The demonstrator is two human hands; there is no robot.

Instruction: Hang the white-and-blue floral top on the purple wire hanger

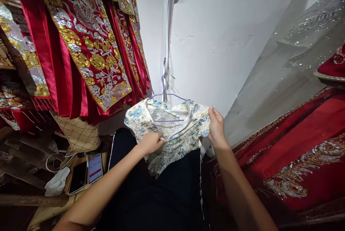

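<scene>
A short-sleeved blouse [178, 148] with a blue, yellow and grey floral print hangs in front of me on a thin purple hanger [169, 120]. The hanger's hook is up against a narrow upright metal bar at the wall. My left hand [152, 143] is closed on the blouse's front, just below the open V neckline, thumb pointing right. At the right side, my right hand [217, 125] pinches the edge of the sleeve and holds it out sideways. The blouse's lower end hangs over my dark-clad lap [159, 202].
Red garments with gold and silver embroidery [88, 44] hang at the left. Below them a phone with a running timer [95, 168], a dark phone [78, 177] and a crumpled tissue [57, 181] lie on a wooden surface. Red beaded fabric [304, 159] fills the right.
</scene>
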